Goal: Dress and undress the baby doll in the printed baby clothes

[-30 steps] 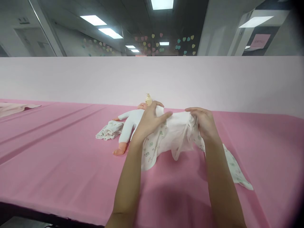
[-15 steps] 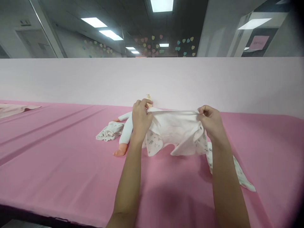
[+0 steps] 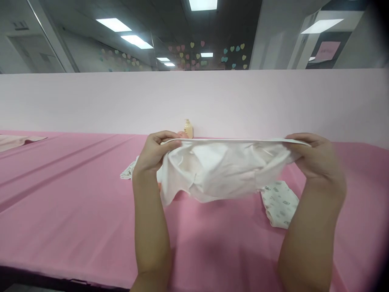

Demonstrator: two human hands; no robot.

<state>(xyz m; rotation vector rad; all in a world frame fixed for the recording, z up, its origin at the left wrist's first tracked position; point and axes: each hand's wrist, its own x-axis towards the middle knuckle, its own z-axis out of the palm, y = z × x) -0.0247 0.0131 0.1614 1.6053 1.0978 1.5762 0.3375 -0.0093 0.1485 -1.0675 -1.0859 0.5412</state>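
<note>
A thin white baby garment point(image 3: 225, 172) hangs in the air, its top edge pulled straight between my two hands. My left hand point(image 3: 156, 152) pinches the left end of that edge, thumb against fingers. At the other end, my right hand point(image 3: 316, 154) is closed on the edge in the same way. Behind the garment lies a doll, nearly all hidden; a bit of its skin-coloured head point(image 3: 182, 134) shows beside my left fingers. A printed white cloth point(image 3: 279, 205) lies under my right forearm, partly covered by it.
A pink sheet point(image 3: 75, 211) covers the table. Against the white wall point(image 3: 121, 101) stands a yellowish pump bottle point(image 3: 188, 129). A folded printed cloth point(image 3: 127, 171) shows left of my left wrist, and a pale pink cloth point(image 3: 15, 142) lies at the far left.
My hands have moved apart, stretching the garment's edge wider. The garment now hides most of the doll, and its printed flaps no longer show. The pump bottle has come into fuller view.
</note>
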